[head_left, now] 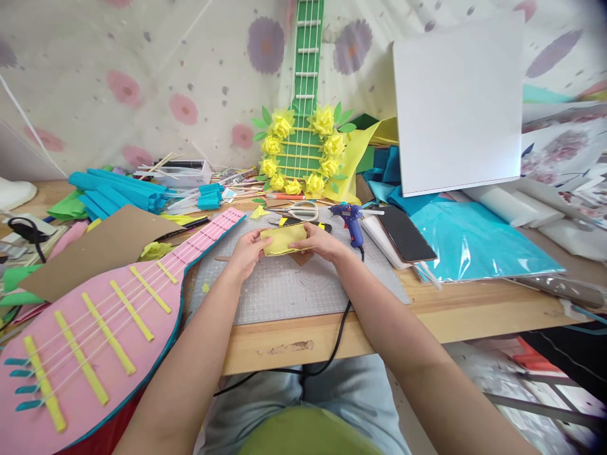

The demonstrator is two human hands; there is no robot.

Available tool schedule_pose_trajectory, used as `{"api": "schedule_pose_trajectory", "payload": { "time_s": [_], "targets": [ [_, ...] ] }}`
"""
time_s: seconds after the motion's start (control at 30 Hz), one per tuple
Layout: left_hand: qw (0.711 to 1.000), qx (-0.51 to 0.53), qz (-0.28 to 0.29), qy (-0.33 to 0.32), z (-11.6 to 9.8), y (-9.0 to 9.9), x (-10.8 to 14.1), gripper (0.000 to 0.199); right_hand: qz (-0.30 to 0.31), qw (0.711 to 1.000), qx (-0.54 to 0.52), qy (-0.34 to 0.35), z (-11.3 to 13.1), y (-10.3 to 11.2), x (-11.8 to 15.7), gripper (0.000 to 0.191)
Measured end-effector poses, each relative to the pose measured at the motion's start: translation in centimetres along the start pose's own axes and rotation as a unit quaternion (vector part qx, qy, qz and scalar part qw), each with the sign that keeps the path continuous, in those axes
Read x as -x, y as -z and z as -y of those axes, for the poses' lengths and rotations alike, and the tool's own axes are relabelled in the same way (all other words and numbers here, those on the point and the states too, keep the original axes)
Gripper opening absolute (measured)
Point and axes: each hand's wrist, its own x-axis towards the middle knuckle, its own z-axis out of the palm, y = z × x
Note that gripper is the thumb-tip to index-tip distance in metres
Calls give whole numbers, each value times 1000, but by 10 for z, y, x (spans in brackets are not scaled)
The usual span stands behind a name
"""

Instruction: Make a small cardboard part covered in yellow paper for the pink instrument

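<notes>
A small yellow rectangular piece (283,239) with brown edges is held up over the grey cutting mat (308,294). My left hand (247,253) grips its left end, thumb on the front face. At its right end my right hand (323,241) pinches it in the same way. Just behind the piece lie a yellow and black cutter (322,226) and pale-handled scissors (304,211). A blue glue gun (349,221) rests right of my right hand, its black cable running down over the table edge.
A pink paper guitar (104,328) covers the left side. Behind stands a green guitar (301,145) with yellow flowers. To the right are a phone (406,234), a white board (459,107) and blue wrapped sheets (478,243). Brown cardboard (99,253) lies left.
</notes>
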Motion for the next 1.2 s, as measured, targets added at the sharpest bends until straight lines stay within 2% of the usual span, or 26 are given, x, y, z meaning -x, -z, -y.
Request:
{"api": "schedule_pose_trajectory", "payload": {
  "time_s": [0.1,0.2,0.37,0.47,0.8,1.0,1.1,1.13,1.2],
  "targets": [
    [1000,5,14,17,-2,0,1,25,8,1000,19,10,0,0,-1,43],
    [999,0,-7,33,-2,-1,1,23,14,1000,13,18,1,0,-1,44],
    [1000,3,-23,18,0,0,0,23,35,999,10,5,3,3,1,41],
    [1000,0,-25,15,1,-1,0,25,23,999,23,9,4,5,1,37],
    [999,-1,-45,11,2,-1,-2,21,11,996,91,9,8,3,2,43],
    [997,-3,-75,9,-2,7,-5,17,-35,993,110,-10,7,4,-1,37],
    [990,24,-135,-17,-14,18,-6,11,-82,969,231,8,6,5,-2,28],
    [985,37,-163,-32,-19,23,-6,8,-104,949,299,8,6,4,-1,25],
    [973,66,-211,-64,-27,31,-6,7,-141,889,436,1,5,1,0,22]
  ]
}}
